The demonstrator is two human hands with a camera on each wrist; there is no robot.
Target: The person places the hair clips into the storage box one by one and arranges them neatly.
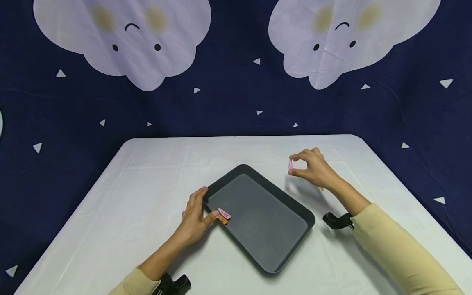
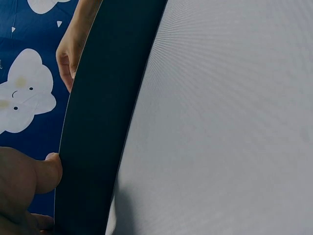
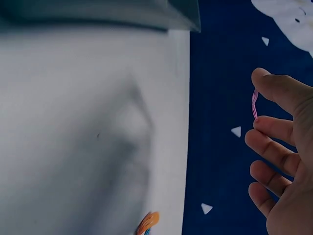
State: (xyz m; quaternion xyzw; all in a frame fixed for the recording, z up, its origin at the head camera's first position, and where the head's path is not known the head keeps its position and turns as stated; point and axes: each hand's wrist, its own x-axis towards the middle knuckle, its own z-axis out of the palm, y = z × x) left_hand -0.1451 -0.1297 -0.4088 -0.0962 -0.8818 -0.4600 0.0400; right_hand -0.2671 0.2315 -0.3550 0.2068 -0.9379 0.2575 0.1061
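Note:
My left hand (image 1: pixel 193 222) grips the left edge of a dark grey baking tray (image 1: pixel 271 209), its thumb over the rim and the other fingers along the outside. Just by that thumb, a pink snap hair clip (image 1: pixel 224 213) and an orange hair clip (image 1: pixel 223 219) lie side by side inside the tray. Beyond the tray's far right side, my right hand (image 1: pixel 316 169) is raised above the table. Between thumb and index finger it pinches another pink hair clip (image 3: pixel 255 105), held upright; the remaining fingers are loosely bent.
Below my right hand, an orange clip (image 3: pixel 148 223) lies on the white-covered table (image 1: pixel 147 196), with a bit of blue beside it at the frame's edge. Behind the table hangs a dark blue cloth (image 1: pixel 228 110) with clouds and triangles. Black wrist devices (image 1: pixel 337 221) sit at both cuffs.

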